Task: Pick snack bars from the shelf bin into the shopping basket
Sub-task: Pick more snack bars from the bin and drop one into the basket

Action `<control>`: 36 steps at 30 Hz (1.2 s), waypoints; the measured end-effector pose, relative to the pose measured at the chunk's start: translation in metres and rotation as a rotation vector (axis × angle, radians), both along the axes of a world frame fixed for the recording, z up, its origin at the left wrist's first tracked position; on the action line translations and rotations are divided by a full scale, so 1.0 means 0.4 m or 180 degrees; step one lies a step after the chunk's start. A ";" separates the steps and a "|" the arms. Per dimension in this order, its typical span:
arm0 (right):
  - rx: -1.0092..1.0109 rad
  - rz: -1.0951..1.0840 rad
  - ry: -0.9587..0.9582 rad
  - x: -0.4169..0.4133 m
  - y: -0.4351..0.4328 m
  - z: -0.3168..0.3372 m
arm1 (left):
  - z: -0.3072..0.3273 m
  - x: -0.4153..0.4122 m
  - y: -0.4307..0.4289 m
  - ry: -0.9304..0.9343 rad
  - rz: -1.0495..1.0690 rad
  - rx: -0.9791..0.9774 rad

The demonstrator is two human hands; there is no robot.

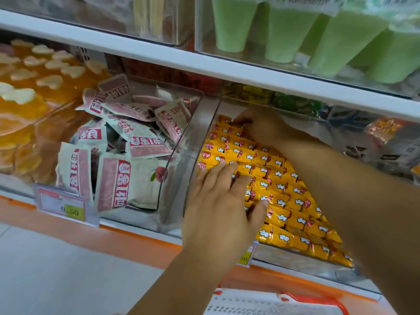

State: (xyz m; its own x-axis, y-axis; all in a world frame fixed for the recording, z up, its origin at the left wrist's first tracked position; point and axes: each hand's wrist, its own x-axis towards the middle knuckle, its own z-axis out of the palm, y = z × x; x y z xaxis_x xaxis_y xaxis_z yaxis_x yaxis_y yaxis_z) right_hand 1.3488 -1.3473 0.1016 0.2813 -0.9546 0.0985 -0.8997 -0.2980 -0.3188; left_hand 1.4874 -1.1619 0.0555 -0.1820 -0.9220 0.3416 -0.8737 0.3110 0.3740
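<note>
Head view: snack bars (284, 189) fill the clear shelf bin (193, 155) in rows, long axes crosswise. The left hand (218, 201) lies flat on the near rows. The right hand (256, 126) curls over the back row, its grip unclear. The shopping basket (261, 303) sits below.

Bright even light; glare on clear bins (172, 155); soft blur, edges warped.

Shelf (127, 231) carries clear bins (200, 142)
</note>
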 end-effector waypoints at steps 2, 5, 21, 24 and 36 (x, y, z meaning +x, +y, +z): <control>-0.0115 -0.0025 -0.0223 -0.012 0.016 0.009 | 0.000 -0.001 0.000 -0.0010 -0.0002 -0.0022; -0.0645 -0.0319 -0.0909 -0.046 0.040 0.025 | 0.000 -0.001 -0.002 0.0014 -0.0007 -0.0030; -0.0984 -0.0901 0.0092 -0.060 0.069 0.014 | 0.016 0.013 0.006 0.0335 -0.0157 0.0122; -0.1299 -0.1019 -0.0167 -0.046 0.157 0.053 | 0.038 0.021 0.015 0.0635 -0.0207 0.0399; -0.0284 -0.1156 -0.3886 -0.056 0.780 0.052 | 0.125 0.059 0.172 0.1414 -0.1010 0.1312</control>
State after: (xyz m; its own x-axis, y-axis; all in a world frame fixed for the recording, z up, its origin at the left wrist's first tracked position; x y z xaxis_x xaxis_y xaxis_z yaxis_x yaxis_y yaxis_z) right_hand 1.3263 -1.0352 0.1224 -0.3115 -0.9340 0.1750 -0.0718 -0.1605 -0.9844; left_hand 1.5109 -1.0930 0.1057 -0.3885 -0.9181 0.0789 -0.5000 0.2820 0.8188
